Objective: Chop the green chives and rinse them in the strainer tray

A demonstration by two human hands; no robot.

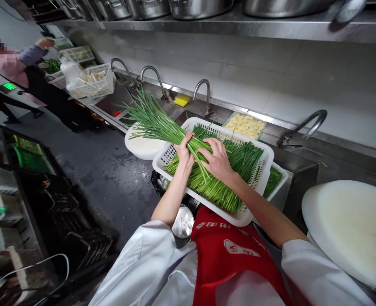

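Observation:
My left hand [184, 149] is closed around a bunch of long green chives [157, 121]. Their leafy tips fan out to the upper left, and the pale stem ends slant down to the right. Over the stems lies my right hand [219, 159], its thumb and fingers apart and its fingertips touching the bunch. Beneath both hands is a white perforated basket [266, 170], tilted and filled with more chives [218, 191]. Part of that heap is hidden by my hands and forearms.
Beside the basket stand a round white board [143, 142] and a container of peeled pale pieces [245, 124]. Curved faucets [203, 91] line the sink counter. A large round white lid [350, 229] is at right. A person [25, 72] stands far left. Pots [200, 7] fill the shelf overhead.

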